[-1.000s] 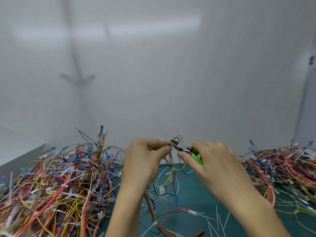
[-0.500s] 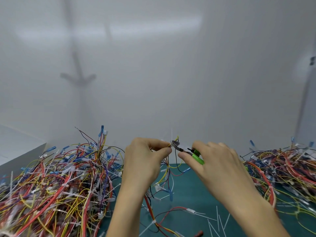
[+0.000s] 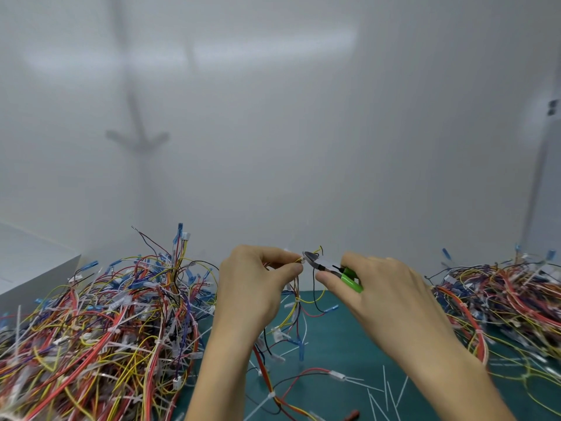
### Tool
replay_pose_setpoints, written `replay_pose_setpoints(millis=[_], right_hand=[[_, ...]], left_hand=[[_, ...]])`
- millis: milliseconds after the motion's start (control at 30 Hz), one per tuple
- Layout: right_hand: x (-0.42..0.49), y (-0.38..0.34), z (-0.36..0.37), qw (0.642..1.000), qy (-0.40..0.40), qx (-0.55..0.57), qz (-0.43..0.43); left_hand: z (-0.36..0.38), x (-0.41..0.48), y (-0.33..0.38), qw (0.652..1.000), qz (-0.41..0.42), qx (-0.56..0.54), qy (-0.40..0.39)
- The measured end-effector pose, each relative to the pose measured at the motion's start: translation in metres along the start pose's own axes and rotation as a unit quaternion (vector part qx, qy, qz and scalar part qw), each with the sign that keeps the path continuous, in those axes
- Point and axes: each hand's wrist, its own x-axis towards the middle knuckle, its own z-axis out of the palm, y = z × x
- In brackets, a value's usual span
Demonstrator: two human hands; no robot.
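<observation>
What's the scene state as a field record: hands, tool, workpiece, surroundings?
left hand: pinches wire bundle near its top
right hand: grips cutters by green handles
cutters: tips at the pinch point; open or closed unclear
left pile: tangled wires, left of hands
right pile: tangled wires, far right
mat: green, white tie offcuts near front
</observation>
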Motion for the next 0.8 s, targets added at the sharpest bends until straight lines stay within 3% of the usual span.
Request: replay_pose_setpoints(millis=[800], right_hand=[[-0.0020, 0.0003, -0.0001, 1.000, 0.007, 0.019, 0.023]], left_hand=[[0.0007, 0.0003, 0.0004, 1.000, -0.008, 0.003, -0.006]])
